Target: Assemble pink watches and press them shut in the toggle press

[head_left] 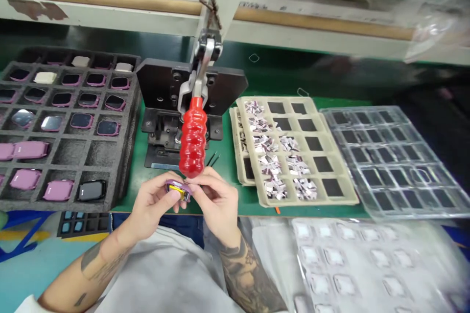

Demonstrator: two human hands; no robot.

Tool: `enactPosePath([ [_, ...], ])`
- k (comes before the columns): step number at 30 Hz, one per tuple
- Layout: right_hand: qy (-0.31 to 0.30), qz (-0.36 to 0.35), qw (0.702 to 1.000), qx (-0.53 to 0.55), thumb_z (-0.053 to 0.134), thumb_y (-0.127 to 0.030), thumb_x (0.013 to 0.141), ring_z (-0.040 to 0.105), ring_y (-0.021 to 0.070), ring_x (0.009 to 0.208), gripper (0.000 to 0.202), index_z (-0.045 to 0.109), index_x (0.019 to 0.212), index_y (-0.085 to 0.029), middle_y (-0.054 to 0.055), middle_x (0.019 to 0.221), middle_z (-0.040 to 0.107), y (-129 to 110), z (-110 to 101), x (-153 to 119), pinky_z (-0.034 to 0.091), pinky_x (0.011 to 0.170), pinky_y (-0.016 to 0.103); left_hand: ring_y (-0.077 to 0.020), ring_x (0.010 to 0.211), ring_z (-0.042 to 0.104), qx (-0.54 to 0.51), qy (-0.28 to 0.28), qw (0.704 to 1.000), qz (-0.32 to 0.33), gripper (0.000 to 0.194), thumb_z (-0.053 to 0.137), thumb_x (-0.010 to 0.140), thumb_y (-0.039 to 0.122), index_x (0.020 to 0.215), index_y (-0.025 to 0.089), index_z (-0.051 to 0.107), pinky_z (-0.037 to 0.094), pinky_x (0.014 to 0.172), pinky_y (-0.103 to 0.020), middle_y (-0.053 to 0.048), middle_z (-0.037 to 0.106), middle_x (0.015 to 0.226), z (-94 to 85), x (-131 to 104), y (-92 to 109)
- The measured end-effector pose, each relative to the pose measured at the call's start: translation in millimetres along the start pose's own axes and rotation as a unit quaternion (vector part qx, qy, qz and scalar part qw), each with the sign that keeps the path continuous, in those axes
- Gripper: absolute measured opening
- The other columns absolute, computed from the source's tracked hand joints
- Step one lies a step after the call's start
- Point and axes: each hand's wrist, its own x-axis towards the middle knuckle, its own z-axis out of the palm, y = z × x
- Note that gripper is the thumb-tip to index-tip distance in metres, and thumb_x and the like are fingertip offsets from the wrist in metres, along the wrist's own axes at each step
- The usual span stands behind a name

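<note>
A small purple watch case [178, 189], with yellow and dark parts showing inside, is held at the front edge of the green bench. My left hand [156, 203] grips it between thumb and fingers. At its right end, my right hand [216, 200] pinches with thumb and forefinger; whether a small part is between those fingertips is too small to tell. Just above both hands hangs the red handle [193, 139] of a black toggle-clamp press [165, 127]. Two thin dark tools [213, 159] lie on the bench behind my right hand.
Grey foam trays [127, 156] of purple and black watch pieces stand at left. To the right are a beige compartment tray [262, 198] of small pieces and a clear plastic tray [370, 208]. A blurred tray [362, 254] lies at lower right.
</note>
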Motion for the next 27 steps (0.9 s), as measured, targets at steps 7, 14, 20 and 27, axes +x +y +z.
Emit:
enactPosePath([
  [7,0.000,-0.003,0.991,0.137,0.081,-0.044,0.104,0.072,0.0193,0.087,0.015,0.081,0.101,-0.029,0.005,0.099,0.076,14.0,-2.1,-2.2,0.063,0.082,0.037,-0.0170,0.069,0.074,-0.111,-0.110,0.986,-0.052,0.025,0.073,0.108,0.043,0.111,0.020,0.080,0.059,0.062,-0.026,-0.008,0.078,0.095,-1.9,1.8,0.3],
  [14,0.065,-0.145,0.987,-0.031,0.083,-0.012,0.098,0.071,0.0197,0.087,0.026,0.085,0.116,-0.030,0.004,0.093,0.079,-7.4,-4.8,2.3,0.059,0.081,0.037,-0.0164,0.084,0.078,0.319,-0.010,0.945,0.070,0.011,0.075,0.106,0.025,0.115,0.022,0.082,0.059,0.084,-0.025,-0.004,0.085,0.097,-9.2,-3.3,-0.6],
  [20,0.028,-0.147,0.985,-0.086,0.083,-0.007,0.096,0.072,0.0176,0.081,0.023,0.086,0.104,-0.029,0.001,0.090,0.081,-7.8,6.4,0.6,0.060,0.076,0.034,-0.0144,0.079,0.075,0.365,0.007,0.927,0.087,0.009,0.075,0.106,0.027,0.109,0.020,0.080,0.057,0.080,-0.023,-0.003,0.084,0.095,-9.7,-8.2,-3.8],
  [27,-0.080,-0.136,0.974,-0.160,0.089,-0.027,0.096,0.076,0.0262,0.119,0.046,0.077,0.140,-0.030,0.011,0.133,0.074,-3.7,2.6,-14.6,0.066,0.102,0.042,-0.0130,0.066,0.065,0.222,0.036,0.974,-0.009,0.030,0.069,0.109,0.043,0.098,0.016,0.077,0.051,0.062,-0.022,-0.001,0.071,0.078,-8.9,-13.5,-3.4],
])
